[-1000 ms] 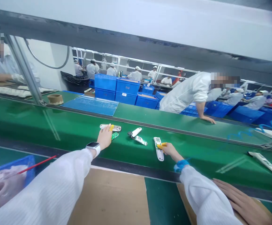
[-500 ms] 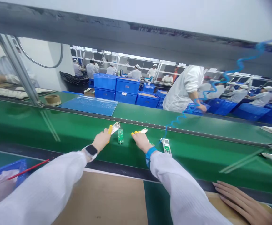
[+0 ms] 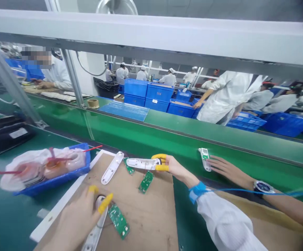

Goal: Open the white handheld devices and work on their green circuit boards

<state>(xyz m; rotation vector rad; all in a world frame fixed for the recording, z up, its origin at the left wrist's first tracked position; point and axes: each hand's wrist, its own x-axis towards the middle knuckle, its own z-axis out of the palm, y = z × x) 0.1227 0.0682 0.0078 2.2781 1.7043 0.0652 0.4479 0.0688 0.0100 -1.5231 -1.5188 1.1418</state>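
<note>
My left hand (image 3: 74,218), with yellow finger cots, grips the end of a white plastic housing (image 3: 95,233) at the front of the brown board. Beside it a green circuit board (image 3: 119,221) lies by a thin wire. Between yellow-tipped thumb and fingers, my right hand (image 3: 176,169) holds a second white housing (image 3: 141,164), its hollow side up. Just below that one is another green circuit board (image 3: 146,182). A third white housing (image 3: 113,168) rests on the brown board, near a partly covered circuit board (image 3: 129,167).
A blue bin (image 3: 62,177) with cloth-wrapped jars and red sticks stands left of the brown board (image 3: 159,216). At right, a co-worker's hand (image 3: 227,172) touches a white device (image 3: 205,158) on the green conveyor (image 3: 172,143). A blue cord (image 3: 235,190) crosses my right sleeve.
Both hands have come back from the conveyor to the brown board with the white housings and circuit boards. My view has turned left. The co-worker's hand has moved onto the device at right.
</note>
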